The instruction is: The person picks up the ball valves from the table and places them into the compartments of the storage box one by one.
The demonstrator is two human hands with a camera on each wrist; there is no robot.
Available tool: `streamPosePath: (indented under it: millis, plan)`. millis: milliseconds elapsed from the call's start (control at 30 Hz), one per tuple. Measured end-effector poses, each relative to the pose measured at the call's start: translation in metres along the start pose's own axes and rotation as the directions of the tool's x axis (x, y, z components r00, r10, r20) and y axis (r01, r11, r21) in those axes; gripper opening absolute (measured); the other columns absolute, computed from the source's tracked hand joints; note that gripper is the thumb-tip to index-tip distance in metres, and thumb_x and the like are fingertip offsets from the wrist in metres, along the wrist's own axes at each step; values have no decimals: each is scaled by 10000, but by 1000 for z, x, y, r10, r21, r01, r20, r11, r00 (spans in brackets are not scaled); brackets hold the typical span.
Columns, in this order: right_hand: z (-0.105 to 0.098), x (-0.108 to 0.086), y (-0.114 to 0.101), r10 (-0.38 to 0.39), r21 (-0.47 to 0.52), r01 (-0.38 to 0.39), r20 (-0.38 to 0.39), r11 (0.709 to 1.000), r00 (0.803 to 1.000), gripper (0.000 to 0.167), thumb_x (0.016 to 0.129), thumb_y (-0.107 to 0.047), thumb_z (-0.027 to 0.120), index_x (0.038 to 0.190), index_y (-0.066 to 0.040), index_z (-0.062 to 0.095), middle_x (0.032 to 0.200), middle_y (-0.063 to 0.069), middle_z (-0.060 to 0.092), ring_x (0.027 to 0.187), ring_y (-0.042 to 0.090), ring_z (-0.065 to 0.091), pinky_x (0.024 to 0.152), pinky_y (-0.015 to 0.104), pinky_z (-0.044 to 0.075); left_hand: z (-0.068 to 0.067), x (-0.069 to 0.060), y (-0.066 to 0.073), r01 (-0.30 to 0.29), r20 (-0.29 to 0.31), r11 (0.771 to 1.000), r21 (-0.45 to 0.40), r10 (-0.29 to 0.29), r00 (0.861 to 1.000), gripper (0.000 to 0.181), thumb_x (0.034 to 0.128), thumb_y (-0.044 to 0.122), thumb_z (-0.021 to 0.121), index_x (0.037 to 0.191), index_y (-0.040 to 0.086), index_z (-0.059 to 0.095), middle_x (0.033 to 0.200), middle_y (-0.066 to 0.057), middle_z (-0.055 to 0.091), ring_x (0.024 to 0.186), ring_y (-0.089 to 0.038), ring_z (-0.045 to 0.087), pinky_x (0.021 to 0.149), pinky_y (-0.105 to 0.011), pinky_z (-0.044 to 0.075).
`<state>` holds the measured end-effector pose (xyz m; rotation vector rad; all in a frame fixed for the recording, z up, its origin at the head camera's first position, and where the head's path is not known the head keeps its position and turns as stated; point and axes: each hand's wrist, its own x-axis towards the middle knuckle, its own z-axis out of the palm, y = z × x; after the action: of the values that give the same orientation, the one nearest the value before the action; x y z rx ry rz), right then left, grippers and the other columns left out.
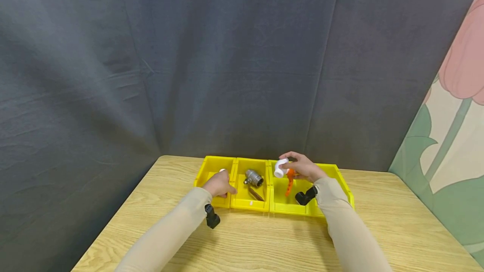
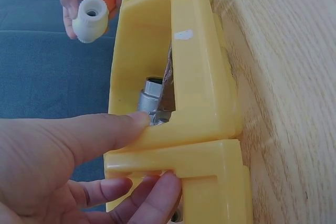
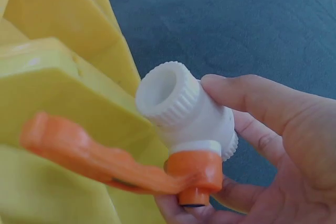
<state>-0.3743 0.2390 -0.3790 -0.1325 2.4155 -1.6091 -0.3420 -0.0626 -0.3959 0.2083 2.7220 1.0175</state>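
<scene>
My right hand (image 1: 304,168) holds a white plastic ball valve (image 3: 197,114) with an orange lever handle (image 3: 100,156), raised over the right-hand yellow bin. Thumb and fingers pinch the valve's white body, and one ribbed open end faces the right wrist camera. At the left, my left hand (image 1: 218,184) straddles the adjoining walls of two yellow bins (image 2: 202,87). Its thumb lies over the rim on one side, with the curled fingers on the other. A grey metal valve (image 1: 254,178) and a brown flat piece (image 1: 256,194) lie in the second bin.
The yellow bins (image 1: 249,207) stand in a row on a wooden table (image 1: 242,242), near a dark curtain (image 1: 234,74) behind. Part of a white item (image 1: 222,170) shows in the leftmost bin behind my left hand. Black wrist cameras (image 1: 212,216) jut from both sleeves.
</scene>
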Motion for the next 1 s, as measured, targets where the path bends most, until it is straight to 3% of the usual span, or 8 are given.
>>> streamPosePath:
  millis: [433,700,1000]
  plan:
    - [7,2,11,18,18,-17,-40,1000,999,479,900,-240,692,1309,-76,504,1230,174,538,969,297,547,752,325,507,2,0,1,11,1,1000,22,-11,1000,460,797,151,798,1107,-3,495,884,-86,497,694,-194,520,650,-279,510]
    - [9,6,15,35,22,-34,-46,999,998,487,905,-226,686,1324,-67,495,1262,183,517,987,284,551,835,412,506,1,-1,2,7,-2,1000,20,-7,1000,433,803,144,792,1075,3,486,880,-84,486,705,-198,518,647,-281,509]
    - [15,7,18,28,14,-27,-52,1000,998,427,916,-185,663,1291,-49,511,1252,194,517,980,298,553,834,443,495,3,2,-2,1,-11,1000,31,0,1000,425,799,154,796,1060,13,491,882,-87,500,684,-196,524,631,-277,500]
